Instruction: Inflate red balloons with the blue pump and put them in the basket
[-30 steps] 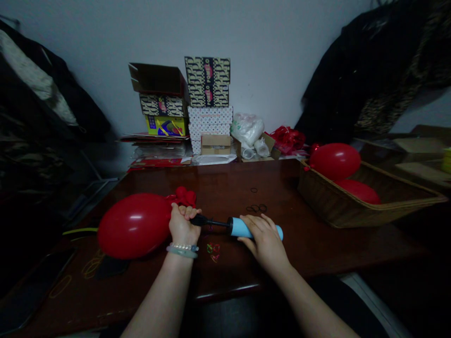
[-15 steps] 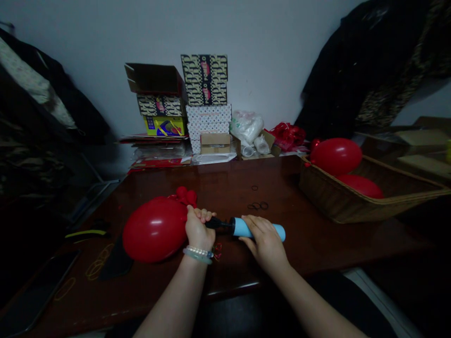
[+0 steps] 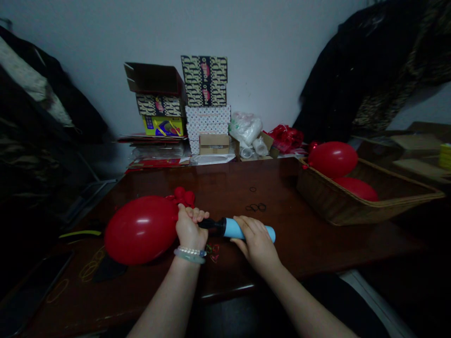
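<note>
Near left, the left hand clutches one red balloon; the right hand grips one blue balloon pump. Right, one wicker basket holds two inflated balloons; far boxes read "POMELO".

Left of my grip I'm blocked: the inflated balloon bulges from my left hand, with a small red cluster just behind that fist. Between my hands the blue pump bars any straight pass, but I have air above it. Beyond my right hand, bare tabletop gives me a lane back to the stacked boxes, with thin black bands lying flat in it. Rightward I can slide until the wicker basket, whose wall stands up.
</note>
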The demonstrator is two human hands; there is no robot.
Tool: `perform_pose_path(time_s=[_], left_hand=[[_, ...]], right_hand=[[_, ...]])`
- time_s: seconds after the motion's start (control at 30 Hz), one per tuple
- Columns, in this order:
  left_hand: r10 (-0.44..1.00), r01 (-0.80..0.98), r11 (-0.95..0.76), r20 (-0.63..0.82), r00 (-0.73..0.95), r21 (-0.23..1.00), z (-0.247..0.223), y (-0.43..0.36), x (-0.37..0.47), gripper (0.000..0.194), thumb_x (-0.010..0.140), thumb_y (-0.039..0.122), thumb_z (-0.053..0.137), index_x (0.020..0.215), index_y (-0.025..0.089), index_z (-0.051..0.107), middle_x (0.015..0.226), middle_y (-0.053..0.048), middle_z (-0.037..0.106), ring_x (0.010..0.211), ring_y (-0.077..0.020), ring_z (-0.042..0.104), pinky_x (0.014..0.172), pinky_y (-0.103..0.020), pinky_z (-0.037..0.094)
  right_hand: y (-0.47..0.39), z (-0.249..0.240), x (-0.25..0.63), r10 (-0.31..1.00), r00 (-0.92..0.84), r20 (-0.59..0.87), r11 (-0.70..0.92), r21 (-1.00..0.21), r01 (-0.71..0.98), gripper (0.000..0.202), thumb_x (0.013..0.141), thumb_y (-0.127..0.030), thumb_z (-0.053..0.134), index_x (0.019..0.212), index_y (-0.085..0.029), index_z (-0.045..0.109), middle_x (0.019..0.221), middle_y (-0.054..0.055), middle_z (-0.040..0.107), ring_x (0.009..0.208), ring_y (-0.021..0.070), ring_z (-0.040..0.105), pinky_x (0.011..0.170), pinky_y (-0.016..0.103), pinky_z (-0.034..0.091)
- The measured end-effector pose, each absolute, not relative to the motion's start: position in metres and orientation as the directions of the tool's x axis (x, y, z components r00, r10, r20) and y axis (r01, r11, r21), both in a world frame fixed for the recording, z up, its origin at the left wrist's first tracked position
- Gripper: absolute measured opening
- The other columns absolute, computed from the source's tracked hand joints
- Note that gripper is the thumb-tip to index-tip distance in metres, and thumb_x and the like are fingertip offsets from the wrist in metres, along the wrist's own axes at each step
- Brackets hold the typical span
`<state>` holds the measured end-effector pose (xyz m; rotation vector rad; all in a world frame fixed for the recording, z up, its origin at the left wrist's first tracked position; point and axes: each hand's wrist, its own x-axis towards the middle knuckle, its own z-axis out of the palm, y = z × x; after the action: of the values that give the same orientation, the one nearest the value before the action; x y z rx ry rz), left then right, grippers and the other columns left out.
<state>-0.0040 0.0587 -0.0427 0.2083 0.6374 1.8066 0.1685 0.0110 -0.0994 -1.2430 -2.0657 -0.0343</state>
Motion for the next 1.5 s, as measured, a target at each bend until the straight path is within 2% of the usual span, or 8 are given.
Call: perform_pose_path(time_s=[0.17, 0.37, 0.57, 1.0, 1.5], left_hand=[[0.918, -0.839, -0.22, -0.184, -0.35, 0.498, -0.037, 0.065, -0.022, 0.048, 0.096, 0.036, 0.039, 0.053, 0.019, 0.027, 0.037, 0.007, 0.025, 0.034, -0.0067, 0.027, 0.045, -0.023, 0.032], [0.908, -0.841, -0.241, -0.193, -0.372, 0.485, -0.039, 0.069, -0.033, 0.047, 0.096, 0.033, 0.038, 0.053, 0.019, 0.027, 0.036, 0.007, 0.025, 0.034, -0.007, 0.027, 0.045, -0.023, 0.032], [0.898, -0.829, -0.245, -0.205, -0.39, 0.502, -0.045, 0.067, -0.019, 0.046, 0.096, 0.034, 0.038, 0.053, 0.019, 0.029, 0.037, 0.007, 0.026, 0.035, -0.0072, 0.028, 0.046, -0.023, 0.033], [0.935, -0.857, -0.196, -0.173, -0.31, 0.477, -0.058, 0.055, 0.015, 0.046, 0.094, 0.036, 0.045, 0.054, 0.019, 0.029, 0.041, 0.007, 0.027, 0.038, -0.007, 0.028, 0.048, -0.024, 0.035], [0.916, -0.842, -0.214, -0.198, -0.35, 0.496, -0.043, 0.063, -0.011, 0.045, 0.095, 0.033, 0.041, 0.054, 0.019, 0.029, 0.039, 0.007, 0.026, 0.035, -0.0071, 0.027, 0.045, -0.024, 0.033]], right_hand=[[0.015, -0.095, 0.178, 0.749, -0.299, 0.591, 0.532, -0.269, 0.803, 0.052, 0.085, -0.034, 0.062, 0.132, -0.018, 0.047, 0.123, 0.011, 0.059, 0.112, 0.0256, 0.053, 0.1, 0.045, 0.042], [0.017, -0.092, 0.188, 0.757, -0.281, 0.59, 0.484, -0.218, 0.847, 0.05, 0.084, -0.033, 0.063, 0.131, -0.023, 0.048, 0.124, 0.006, 0.06, 0.115, 0.0247, 0.052, 0.108, 0.049, 0.032], [0.015, -0.102, 0.189, 0.781, -0.22, 0.585, 0.448, -0.278, 0.85, 0.048, 0.086, -0.028, 0.06, 0.132, -0.019, 0.049, 0.123, 0.01, 0.06, 0.113, 0.0262, 0.053, 0.099, 0.046, 0.043], [0.007, -0.105, 0.173, 0.75, -0.222, 0.623, 0.48, -0.281, 0.831, 0.047, 0.087, -0.027, 0.057, 0.133, -0.019, 0.048, 0.122, 0.011, 0.06, 0.109, 0.0271, 0.053, 0.096, 0.046, 0.044], [0.015, -0.093, 0.175, 0.764, -0.287, 0.578, 0.513, -0.273, 0.814, 0.052, 0.085, -0.033, 0.063, 0.133, -0.022, 0.047, 0.125, 0.009, 0.059, 0.112, 0.0251, 0.054, 0.099, 0.045, 0.044]])
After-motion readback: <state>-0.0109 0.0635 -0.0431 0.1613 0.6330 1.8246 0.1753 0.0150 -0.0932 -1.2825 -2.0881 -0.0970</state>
